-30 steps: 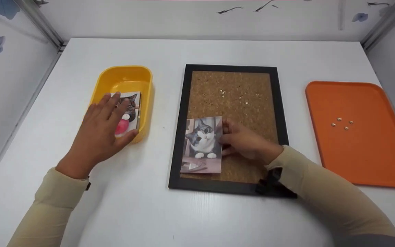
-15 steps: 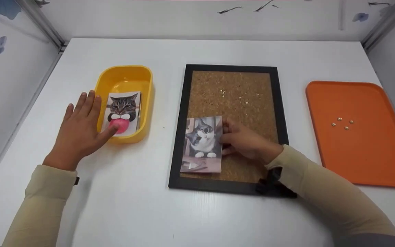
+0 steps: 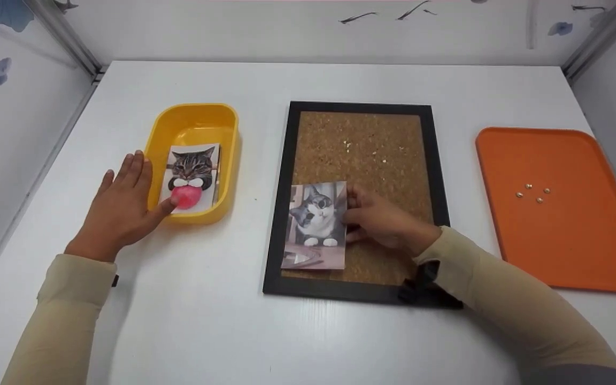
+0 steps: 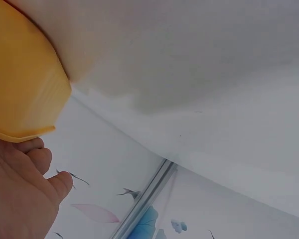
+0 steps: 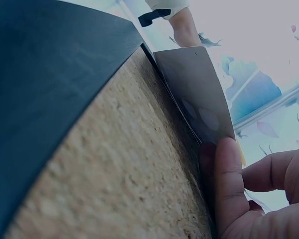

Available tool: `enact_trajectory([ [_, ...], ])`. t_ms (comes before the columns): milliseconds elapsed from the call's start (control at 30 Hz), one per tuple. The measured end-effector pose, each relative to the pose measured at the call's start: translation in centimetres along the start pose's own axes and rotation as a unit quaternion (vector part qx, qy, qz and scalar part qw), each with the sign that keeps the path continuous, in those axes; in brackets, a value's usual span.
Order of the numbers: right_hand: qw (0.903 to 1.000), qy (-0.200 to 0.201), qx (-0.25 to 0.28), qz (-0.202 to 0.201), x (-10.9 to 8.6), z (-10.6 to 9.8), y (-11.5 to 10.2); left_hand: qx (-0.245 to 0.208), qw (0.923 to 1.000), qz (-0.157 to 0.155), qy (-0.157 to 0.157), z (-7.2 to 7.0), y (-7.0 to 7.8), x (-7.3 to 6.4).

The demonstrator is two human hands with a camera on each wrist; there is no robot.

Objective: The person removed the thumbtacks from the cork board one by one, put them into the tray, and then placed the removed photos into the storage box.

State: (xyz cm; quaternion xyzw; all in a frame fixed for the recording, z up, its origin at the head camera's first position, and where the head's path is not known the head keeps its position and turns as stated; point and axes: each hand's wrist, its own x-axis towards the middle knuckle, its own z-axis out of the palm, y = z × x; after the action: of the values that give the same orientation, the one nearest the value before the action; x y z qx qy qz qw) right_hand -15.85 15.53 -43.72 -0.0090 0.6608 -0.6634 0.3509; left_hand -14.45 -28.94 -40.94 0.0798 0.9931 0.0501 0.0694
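Note:
My right hand (image 3: 385,218) pinches the right edge of a photo card (image 3: 316,227) of a grey and white cat. The card covers the lower left of a black-framed corkboard (image 3: 364,171); in the right wrist view the card (image 5: 189,92) stands slightly raised off the cork (image 5: 109,169). At the left, my left hand (image 3: 121,208) has its fingers extended along the near left rim of a yellow bin (image 3: 195,120), thumb over its front corner. Inside the bin lie photo cards, the top one a tabby cat card (image 3: 190,168) with a pink ball.
An orange tray (image 3: 570,240) stands at the right, with several small metallic pieces (image 3: 540,200) on it. Tiny shiny bits (image 3: 347,144) show on the upper cork. White walls with printed flowers border the white table (image 3: 308,342) at the back and sides.
My left hand has moved left and toward me, off the cards in the bin to the bin's left side, uncovering the tabby card. The right hand and its card have stayed put.

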Motion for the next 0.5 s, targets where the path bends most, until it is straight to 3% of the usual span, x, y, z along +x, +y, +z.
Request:
enact_trajectory([
  [500, 1.0000, -0.001, -0.009, 0.001, -0.21, 0.01, -0.16, 0.005, 0.9999, 0.002, 0.015, 0.61, -0.05, -0.01],
])
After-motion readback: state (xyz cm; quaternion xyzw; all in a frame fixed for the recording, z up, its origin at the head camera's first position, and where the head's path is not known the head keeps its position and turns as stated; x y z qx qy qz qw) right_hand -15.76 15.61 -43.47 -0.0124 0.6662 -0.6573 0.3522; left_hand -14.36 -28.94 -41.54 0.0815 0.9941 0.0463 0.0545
